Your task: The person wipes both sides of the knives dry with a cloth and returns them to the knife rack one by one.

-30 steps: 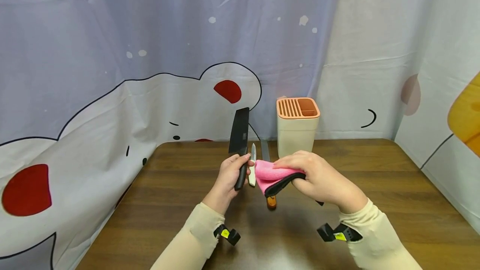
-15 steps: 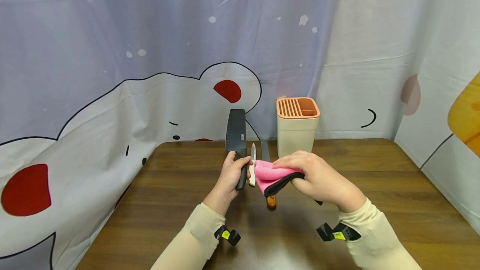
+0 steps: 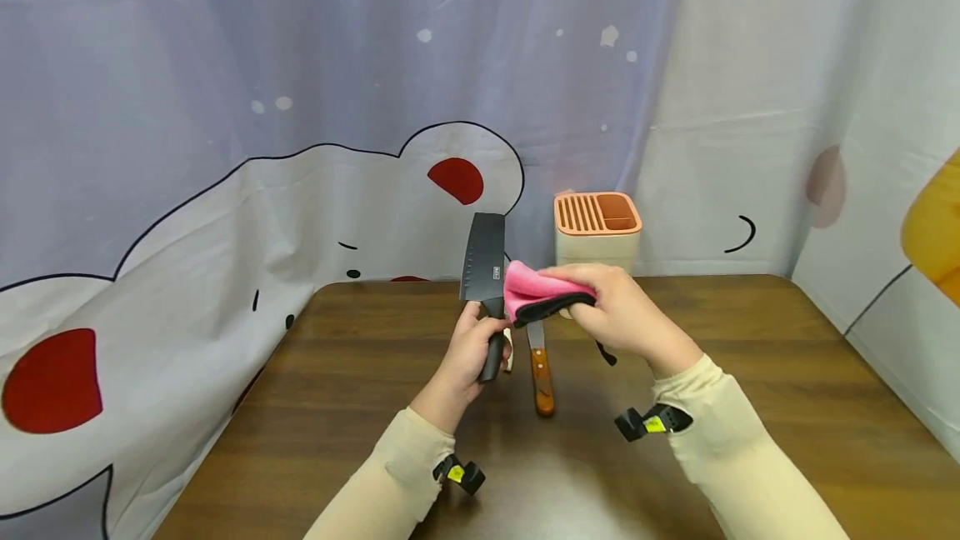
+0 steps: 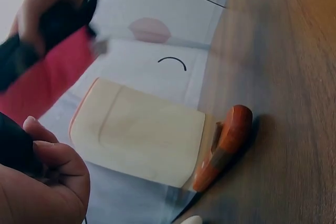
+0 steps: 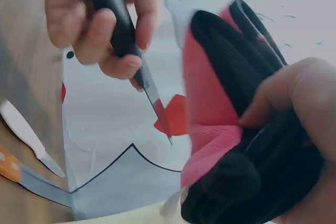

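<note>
While my left hand [image 3: 469, 350] grips the black cleaver [image 3: 483, 258] in the head view, my right hand [image 3: 624, 310] holds the pink cloth [image 3: 537, 283] near it. My left-wrist view shows an orange-handled knife [image 4: 227, 142] near the cream holder [image 4: 144, 129]; my right-wrist view shows cloth and cleaver apart.

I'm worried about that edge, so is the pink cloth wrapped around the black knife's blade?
No, in the right wrist view a gap shows between the black knife's blade and the pink cloth.
</note>
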Demonstrator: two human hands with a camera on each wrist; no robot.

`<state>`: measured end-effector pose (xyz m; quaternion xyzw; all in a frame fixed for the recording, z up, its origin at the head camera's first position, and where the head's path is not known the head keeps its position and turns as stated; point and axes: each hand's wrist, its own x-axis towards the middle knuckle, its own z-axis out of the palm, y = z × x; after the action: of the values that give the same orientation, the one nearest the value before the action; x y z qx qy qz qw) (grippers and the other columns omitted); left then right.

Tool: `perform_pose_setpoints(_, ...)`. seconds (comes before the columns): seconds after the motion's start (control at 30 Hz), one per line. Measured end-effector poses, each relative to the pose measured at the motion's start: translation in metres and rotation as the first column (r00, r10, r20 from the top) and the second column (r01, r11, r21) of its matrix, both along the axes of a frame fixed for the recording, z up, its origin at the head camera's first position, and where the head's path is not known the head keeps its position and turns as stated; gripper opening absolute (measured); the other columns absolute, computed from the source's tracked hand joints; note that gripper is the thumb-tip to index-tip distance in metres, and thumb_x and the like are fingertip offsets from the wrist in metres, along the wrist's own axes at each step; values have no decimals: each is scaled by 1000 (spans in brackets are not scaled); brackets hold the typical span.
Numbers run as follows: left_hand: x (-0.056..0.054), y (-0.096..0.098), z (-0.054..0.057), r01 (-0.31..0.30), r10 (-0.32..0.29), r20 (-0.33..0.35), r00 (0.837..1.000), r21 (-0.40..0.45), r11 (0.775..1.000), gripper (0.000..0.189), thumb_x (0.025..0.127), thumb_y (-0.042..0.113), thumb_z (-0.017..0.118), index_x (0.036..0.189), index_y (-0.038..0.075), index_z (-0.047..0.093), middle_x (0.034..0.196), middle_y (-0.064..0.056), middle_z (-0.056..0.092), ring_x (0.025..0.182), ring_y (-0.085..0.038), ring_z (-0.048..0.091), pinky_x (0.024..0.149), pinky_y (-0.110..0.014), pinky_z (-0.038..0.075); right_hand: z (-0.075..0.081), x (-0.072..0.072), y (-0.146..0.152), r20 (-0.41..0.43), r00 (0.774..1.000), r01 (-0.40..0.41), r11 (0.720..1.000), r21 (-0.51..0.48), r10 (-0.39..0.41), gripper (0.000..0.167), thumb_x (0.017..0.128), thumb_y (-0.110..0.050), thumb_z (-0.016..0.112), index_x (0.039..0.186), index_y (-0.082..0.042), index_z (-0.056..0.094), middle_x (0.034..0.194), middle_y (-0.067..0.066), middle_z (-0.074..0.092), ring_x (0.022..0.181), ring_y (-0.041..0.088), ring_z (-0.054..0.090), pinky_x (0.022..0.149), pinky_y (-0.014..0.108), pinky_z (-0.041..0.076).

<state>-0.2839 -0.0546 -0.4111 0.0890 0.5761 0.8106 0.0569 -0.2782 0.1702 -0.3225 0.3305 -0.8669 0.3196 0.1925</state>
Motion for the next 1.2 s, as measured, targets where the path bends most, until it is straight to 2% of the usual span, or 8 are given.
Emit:
perform_pose_setpoints(0.13,4,0,3,33,-33,-10,999,3,999,39,99,5,49,136,10,37,90,2,64,48,-6,52,45,-20,42,28,-34,-22,33,997,74,996,40,-76,60,83,-1,57,138,-22,67,128,8,72,95,25,61,78,37,47)
perform_pose_setpoints(0.27,10,4,6,89,-89,-17,996,-5,996,36,101,7,49,134,9,35,92,1,63,48,-6,53,45,-20,42,43,-69,-42,41,986,156,982,111,-161,64,85,-1,53,144,-24,62,135,9,68,97,28,58,80,40,48)
perform_pose_setpoints(0.43,16,11,10,107,-107,-16,994,-5,994,29,102,9,49,128,9,36,92,2,63,49,-6,54,46,-20,43,45,-103,-57,-36,970,243,946,214,-241,66,85,0,51,147,-22,58,144,6,63,115,30,64,101,51,52)
perform_pose_setpoints(0.57,20,14,13,107,-107,-18,994,-9,994,29,102,9,48,128,9,36,91,1,59,49,-6,53,47,-20,43,41,-118,-61,-69,960,280,909,309,-272,68,85,1,52,150,-21,55,147,4,60,124,32,63,103,53,52)
perform_pose_setpoints(0.7,24,16,18,107,-107,-25,994,10,994,26,100,7,47,124,11,37,88,1,56,48,-6,53,46,-19,44,38,-123,-62,-54,966,255,888,382,-254,71,86,0,52,153,-21,50,154,4,54,131,34,60,106,52,51)
perform_pose_setpoints(0.87,25,17,23,117,-116,-16,993,57,992,27,99,6,46,123,14,37,85,3,55,48,-4,52,46,-18,44,35,-120,-62,-40,975,216,891,399,-218,72,87,0,51,154,-24,48,155,5,54,132,32,60,107,50,52)
perform_pose_setpoints(1.03,23,15,23,126,-126,-7,992,74,989,27,99,4,46,122,15,36,86,2,55,48,-4,52,45,-18,44,31,-111,-60,-61,982,190,899,395,-181,70,86,1,54,151,-25,53,147,4,61,120,29,66,94,47,55)
perform_pose_setpoints(1.2,21,13,23,103,-103,-10,995,80,991,23,99,5,46,118,14,38,84,2,54,46,-4,52,43,-18,43,25,-95,-65,-95,991,120,911,394,-89,64,87,1,57,146,-24,59,139,3,67,116,29,69,93,48,57)
